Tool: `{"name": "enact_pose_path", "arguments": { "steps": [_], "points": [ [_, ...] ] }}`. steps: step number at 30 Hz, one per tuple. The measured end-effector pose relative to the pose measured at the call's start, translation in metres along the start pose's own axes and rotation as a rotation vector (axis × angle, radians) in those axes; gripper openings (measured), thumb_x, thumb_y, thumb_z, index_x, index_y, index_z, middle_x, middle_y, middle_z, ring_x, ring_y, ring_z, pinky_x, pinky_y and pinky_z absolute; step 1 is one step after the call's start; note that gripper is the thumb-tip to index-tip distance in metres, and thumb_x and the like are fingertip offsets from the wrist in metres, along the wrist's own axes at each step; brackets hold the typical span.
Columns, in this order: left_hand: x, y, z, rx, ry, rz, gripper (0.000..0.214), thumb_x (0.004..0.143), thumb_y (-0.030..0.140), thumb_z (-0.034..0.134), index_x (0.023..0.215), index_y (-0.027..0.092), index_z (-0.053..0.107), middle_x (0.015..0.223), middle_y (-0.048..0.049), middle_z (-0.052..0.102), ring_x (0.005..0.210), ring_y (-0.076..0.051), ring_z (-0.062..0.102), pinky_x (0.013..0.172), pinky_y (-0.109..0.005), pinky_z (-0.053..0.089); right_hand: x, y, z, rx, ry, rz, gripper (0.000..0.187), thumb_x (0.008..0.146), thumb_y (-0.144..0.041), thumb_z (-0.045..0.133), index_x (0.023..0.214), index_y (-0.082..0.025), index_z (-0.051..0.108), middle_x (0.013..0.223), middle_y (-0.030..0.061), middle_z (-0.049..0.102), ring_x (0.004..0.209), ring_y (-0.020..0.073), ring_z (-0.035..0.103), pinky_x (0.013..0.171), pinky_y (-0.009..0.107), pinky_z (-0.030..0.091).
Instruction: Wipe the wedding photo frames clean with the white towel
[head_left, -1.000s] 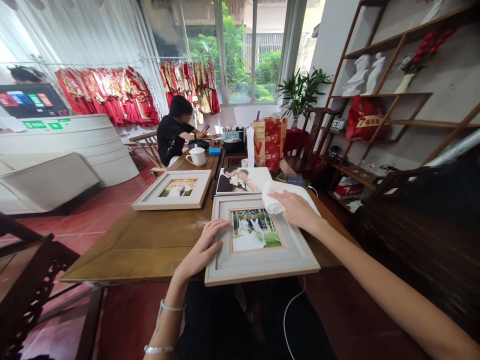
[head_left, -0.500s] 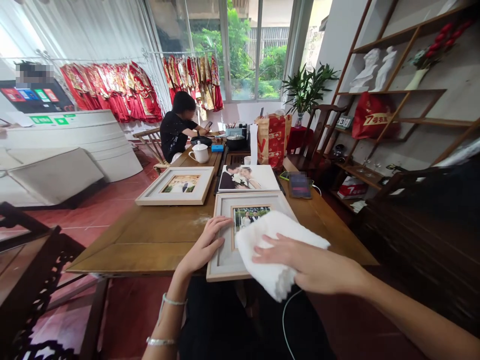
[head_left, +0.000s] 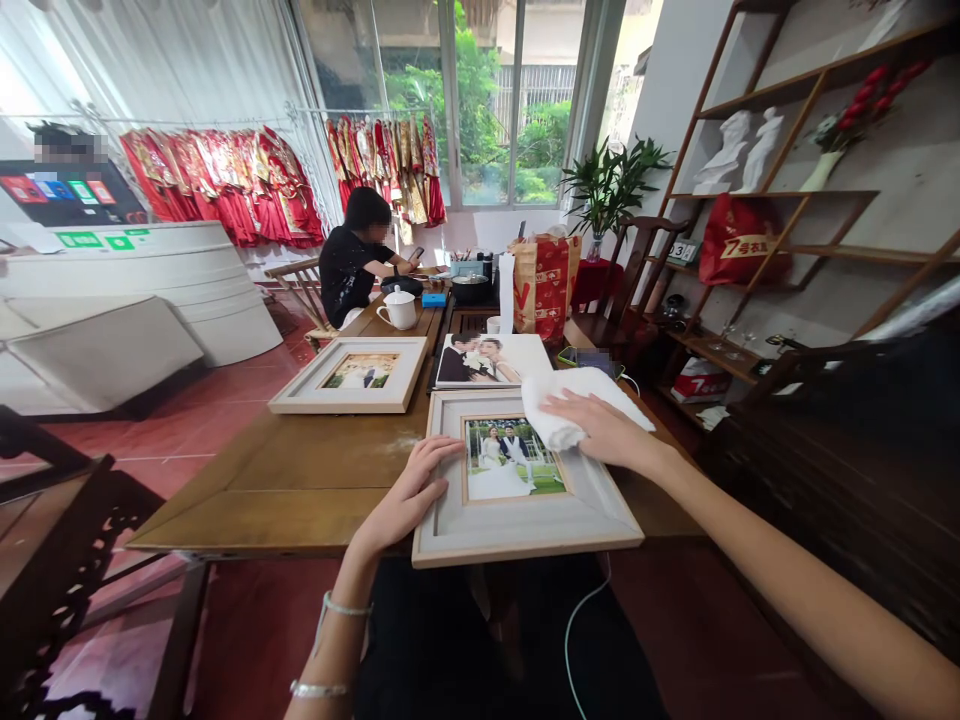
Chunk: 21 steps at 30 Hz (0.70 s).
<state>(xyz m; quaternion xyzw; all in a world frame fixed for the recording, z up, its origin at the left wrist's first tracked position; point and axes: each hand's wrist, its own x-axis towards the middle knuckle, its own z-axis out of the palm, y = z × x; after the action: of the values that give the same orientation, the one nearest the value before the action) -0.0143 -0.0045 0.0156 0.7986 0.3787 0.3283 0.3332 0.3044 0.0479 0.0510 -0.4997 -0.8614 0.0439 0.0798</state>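
Observation:
A pale wooden picture frame [head_left: 517, 533] lies on the near edge of the table, with a photo [head_left: 514, 458] of a couple outdoors inside a light mat. My left hand [head_left: 409, 490] holds the frame's left side, fingers over the border and thumb lower down. Bunched under my right hand [head_left: 600, 428] is a white cloth [head_left: 611, 385], gripped and pressed on the frame's upper right corner. The cloth hides that corner and part of the mat. Behind the frame is a photo panel [head_left: 491, 360] of a couple. A second framed picture [head_left: 352, 375] lies to the left.
A phone [head_left: 592, 360] with a white cable lies past the cloth. Farther back on the wooden table [head_left: 285, 480] stand a paper bag [head_left: 544, 290], a white lidded mug [head_left: 397, 310] and a dark pot [head_left: 471, 290]. A seated person [head_left: 360, 250] holds a phone at the far end.
My right hand has moved the cloth up and away from me, from the frame's lower middle to its upper right corner, uncovering the photo. My left hand has stayed on the frame.

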Motion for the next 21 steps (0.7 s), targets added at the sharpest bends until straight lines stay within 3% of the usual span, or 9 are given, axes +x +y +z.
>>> {"name": "enact_pose_path", "arguments": {
  "steps": [4, 7, 12, 16, 19, 21],
  "points": [
    [0.0, -0.001, 0.0, 0.009, 0.013, 0.002, 0.041, 0.09, 0.018, 0.042, 0.13, 0.022, 0.051, 0.138, -0.0087, 0.045, 0.135, -0.026, 0.029, 0.116, -0.047, 0.017, 0.036, 0.013, 0.011, 0.003, 0.065, 0.019, 0.082, 0.065, 0.001, 0.041, 0.144, -0.02, 0.036, 0.152, 0.0072, 0.032, 0.142, 0.027, 0.02, 0.112, 0.054, 0.021],
    [0.0, -0.003, 0.0, 0.02, 0.022, -0.007, 0.042, 0.09, 0.018, 0.041, 0.131, 0.022, 0.05, 0.138, -0.0088, 0.044, 0.135, -0.026, 0.029, 0.117, -0.047, 0.016, 0.035, 0.002, 0.013, -0.008, 0.059, 0.009, 0.078, 0.066, -0.001, 0.043, 0.143, -0.014, 0.038, 0.151, 0.0116, 0.032, 0.142, 0.0307, 0.018, 0.113, 0.055, 0.016],
    [-0.001, -0.006, 0.001, 0.041, 0.027, -0.001, 0.043, 0.09, 0.018, 0.041, 0.131, 0.019, 0.05, 0.137, -0.0097, 0.045, 0.134, -0.026, 0.029, 0.117, -0.046, 0.016, -0.019, -0.04, 0.014, 0.001, -0.056, -0.092, 0.085, 0.058, -0.001, 0.045, 0.142, -0.017, 0.041, 0.15, 0.0102, 0.035, 0.142, 0.0326, 0.019, 0.112, 0.059, 0.014],
    [-0.002, -0.006, 0.002, 0.054, 0.036, 0.016, 0.043, 0.089, 0.016, 0.04, 0.131, 0.019, 0.05, 0.136, -0.0099, 0.045, 0.134, -0.025, 0.029, 0.117, -0.046, 0.016, -0.071, -0.079, 0.013, 0.117, -0.144, -0.357, 0.095, 0.055, -0.001, 0.045, 0.147, -0.021, 0.03, 0.153, 0.0066, 0.029, 0.143, 0.0266, 0.016, 0.114, 0.055, 0.01],
    [-0.003, -0.005, 0.002, 0.051, 0.05, 0.025, 0.042, 0.09, 0.017, 0.041, 0.131, 0.021, 0.05, 0.137, -0.0088, 0.045, 0.134, -0.026, 0.03, 0.116, -0.047, 0.018, -0.09, -0.093, 0.011, 0.17, -0.175, -0.538, 0.094, 0.058, -0.004, 0.049, 0.148, -0.02, 0.028, 0.154, 0.0068, 0.026, 0.143, 0.0282, 0.012, 0.114, 0.056, 0.008],
    [-0.003, -0.005, 0.002, 0.049, 0.055, 0.035, 0.042, 0.09, 0.017, 0.042, 0.13, 0.022, 0.051, 0.136, -0.0081, 0.046, 0.133, -0.026, 0.031, 0.116, -0.048, 0.019, -0.091, -0.092, 0.01, 0.161, -0.174, -0.579, 0.09, 0.061, -0.006, 0.052, 0.147, -0.021, 0.03, 0.153, 0.0067, 0.027, 0.143, 0.0287, 0.013, 0.114, 0.056, 0.011]
  ]
}}
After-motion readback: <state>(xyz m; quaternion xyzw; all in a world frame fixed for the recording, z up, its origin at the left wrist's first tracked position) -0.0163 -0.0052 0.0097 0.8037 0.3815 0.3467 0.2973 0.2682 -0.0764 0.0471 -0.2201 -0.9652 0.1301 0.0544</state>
